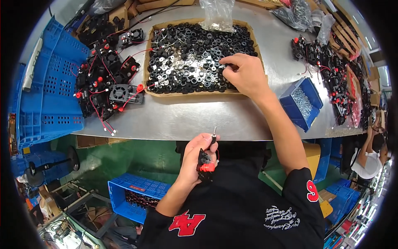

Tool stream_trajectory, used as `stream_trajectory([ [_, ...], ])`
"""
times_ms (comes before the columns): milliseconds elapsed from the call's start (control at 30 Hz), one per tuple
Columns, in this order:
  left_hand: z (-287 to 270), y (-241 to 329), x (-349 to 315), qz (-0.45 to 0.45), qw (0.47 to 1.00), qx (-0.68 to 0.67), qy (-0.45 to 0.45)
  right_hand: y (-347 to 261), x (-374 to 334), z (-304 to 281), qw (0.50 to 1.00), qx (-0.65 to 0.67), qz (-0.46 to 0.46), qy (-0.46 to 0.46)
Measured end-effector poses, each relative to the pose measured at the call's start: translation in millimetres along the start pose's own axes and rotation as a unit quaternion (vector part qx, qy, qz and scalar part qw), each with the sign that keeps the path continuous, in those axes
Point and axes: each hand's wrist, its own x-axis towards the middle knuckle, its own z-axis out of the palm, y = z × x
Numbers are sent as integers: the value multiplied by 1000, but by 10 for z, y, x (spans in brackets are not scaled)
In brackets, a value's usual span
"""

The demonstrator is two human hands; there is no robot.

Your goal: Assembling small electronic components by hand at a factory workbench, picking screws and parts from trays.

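Note:
My left hand [198, 157] holds a small black part with a red piece and a metal pin [207, 159] close to my body, below the table's front edge. My right hand [244, 74] reaches into a shallow cardboard tray [150, 54] full of small black rings and silver washers [186, 62]. Its fingertips pinch at the pieces near the tray's right side; whether a piece is between them is hidden.
A heap of black fan assemblies with red wires [107, 83] lies left of the tray, beside a blue crate [49, 95]. A small blue bin of screws [302, 103] sits at right, more assemblies [331, 74] beyond. A clear bag [217, 14] rests behind the tray. A seated person [369, 157] is at far right.

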Motion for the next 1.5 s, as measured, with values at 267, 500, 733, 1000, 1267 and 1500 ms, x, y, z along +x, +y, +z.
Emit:
stream_trajectory([
  [267,2,13,-18,24,999,38,6,-32,54,0,992,-125,2,11],
  [500,49,1,-2,21,999,31,8,101,39,-32,993,-112,-34,4],
  [733,89,-3,11,19,999,30,0,6,-205,-221,965,221,130,57],
  [1000,115,-65,4,32,998,46,-2,135,-143,-148,990,-93,-73,73],
  [1267,79,-55,-59,45,998,41,8,32,65,-273,973,-199,23,-114],
  [1500,43,-38,-101,50,998,29,14,103,74,-248,981,-178,33,-71],
])
